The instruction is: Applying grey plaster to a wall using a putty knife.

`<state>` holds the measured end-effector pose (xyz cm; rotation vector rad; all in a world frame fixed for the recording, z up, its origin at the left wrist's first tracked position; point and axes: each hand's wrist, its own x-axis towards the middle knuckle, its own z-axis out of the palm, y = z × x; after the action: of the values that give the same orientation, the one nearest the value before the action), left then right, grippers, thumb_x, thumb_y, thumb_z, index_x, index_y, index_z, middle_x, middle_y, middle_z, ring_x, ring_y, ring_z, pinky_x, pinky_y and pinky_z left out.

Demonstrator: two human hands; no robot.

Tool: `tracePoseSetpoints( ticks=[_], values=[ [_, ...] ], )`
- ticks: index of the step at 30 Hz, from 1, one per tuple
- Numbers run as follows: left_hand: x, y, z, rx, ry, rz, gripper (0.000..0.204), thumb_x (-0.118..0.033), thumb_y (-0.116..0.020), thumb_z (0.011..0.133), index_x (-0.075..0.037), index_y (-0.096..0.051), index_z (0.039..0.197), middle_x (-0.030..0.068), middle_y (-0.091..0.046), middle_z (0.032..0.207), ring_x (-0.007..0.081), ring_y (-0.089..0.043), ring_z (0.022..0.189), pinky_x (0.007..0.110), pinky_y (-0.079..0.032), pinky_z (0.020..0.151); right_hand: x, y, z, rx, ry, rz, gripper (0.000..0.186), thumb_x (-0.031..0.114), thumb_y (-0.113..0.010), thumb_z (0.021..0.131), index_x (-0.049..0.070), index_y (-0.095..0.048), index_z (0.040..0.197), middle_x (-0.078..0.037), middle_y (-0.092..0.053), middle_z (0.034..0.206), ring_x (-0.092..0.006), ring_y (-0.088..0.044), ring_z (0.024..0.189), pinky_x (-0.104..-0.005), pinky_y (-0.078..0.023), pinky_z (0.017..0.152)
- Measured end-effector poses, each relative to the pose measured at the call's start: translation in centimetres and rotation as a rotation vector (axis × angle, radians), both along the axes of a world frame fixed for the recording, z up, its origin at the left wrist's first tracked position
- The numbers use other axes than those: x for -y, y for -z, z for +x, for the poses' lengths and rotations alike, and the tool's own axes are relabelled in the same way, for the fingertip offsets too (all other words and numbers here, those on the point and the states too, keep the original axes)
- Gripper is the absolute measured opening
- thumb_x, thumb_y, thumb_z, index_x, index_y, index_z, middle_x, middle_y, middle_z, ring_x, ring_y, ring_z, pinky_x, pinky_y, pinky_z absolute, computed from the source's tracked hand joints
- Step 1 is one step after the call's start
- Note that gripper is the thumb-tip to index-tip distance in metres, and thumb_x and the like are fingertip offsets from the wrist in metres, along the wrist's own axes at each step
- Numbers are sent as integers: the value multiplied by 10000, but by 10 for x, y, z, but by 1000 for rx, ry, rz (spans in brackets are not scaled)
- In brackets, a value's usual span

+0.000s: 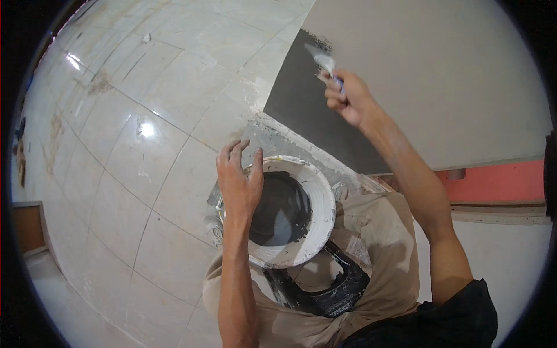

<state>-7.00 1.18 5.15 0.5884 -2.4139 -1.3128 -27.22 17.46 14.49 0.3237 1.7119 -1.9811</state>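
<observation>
- A worker's right hand point(351, 101) grips a short hand tool point(326, 62), blurred at its head, with white and blue showing, fingers closed around the handle.
- The tool's head meets the upper edge of a dark gray coat point(325, 110) on a light gray wall point(429, 75).
- The left hand point(239, 180), open with fingers loosely bent, is at the left side of a white bucket point(326, 214); whether it touches the rim cannot be told.
- Dark gray mix point(277, 203) lies inside the bucket, which sits in front of the worker, near the wall.
- Beige trousers point(383, 249) flank 1 black, white-spattered frame point(342, 293) beside glossy floor tiles point(165, 124).
</observation>
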Motion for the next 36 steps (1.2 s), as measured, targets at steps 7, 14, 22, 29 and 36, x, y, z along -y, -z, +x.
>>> tracePoseSetpoints(
  ticks=[7, 14, 22, 29, 36],
  values=[
    [-8, 2, -4, -9, 31, 15, 388, -303, -587, 945, 9, -634, 1171, 203, -577, 1269, 365, -505, 1216, 437, -370, 1059, -8, 82, -12, 223, -25, 42, 152, 140, -414, 942, 30, -508, 989, 37, -355, 603, -70, -285, 459, -258, -218, 422],
    [-4, 3, -3, 6, 23, -9, 378, -294, -592, 944, 4, -634, 1173, 203, -577, 1267, 368, -505, 1217, 440, -370, 1057, -11, 64, -47, 159, 0, 100, 144, 135, -405, 954, 40, -514, 943, 72, -341, 595, -33, -273, 461, -217, -200, 413],
    [-2, 5, -3, -20, 9, -11, 377, -296, -593, 943, 2, -635, 1171, 203, -585, 1254, 373, -511, 1208, 445, -378, 1047, -11, 12, 1, -48, -67, 173, 227, 213, -389, 976, 41, -536, 983, 76, -347, 592, -41, -288, 460, -228, -246, 434],
    [-5, 4, -4, -27, 40, 5, 389, -306, -590, 942, 6, -636, 1172, 207, -586, 1255, 374, -509, 1215, 447, -377, 1050, -16, 80, 32, 199, -53, 73, 171, 205, -445, 957, 62, -528, 999, 38, -401, 645, -69, -314, 474, -242, -258, 435],
    [-4, 2, -2, 12, 23, -6, 385, -292, -600, 938, 3, -635, 1182, 207, -583, 1266, 372, -504, 1221, 447, -377, 1052, -7, 98, 2, 173, 12, 81, 96, 140, -495, 927, 51, -499, 960, 31, -395, 631, -70, -297, 464, -255, -236, 425]
  ],
)
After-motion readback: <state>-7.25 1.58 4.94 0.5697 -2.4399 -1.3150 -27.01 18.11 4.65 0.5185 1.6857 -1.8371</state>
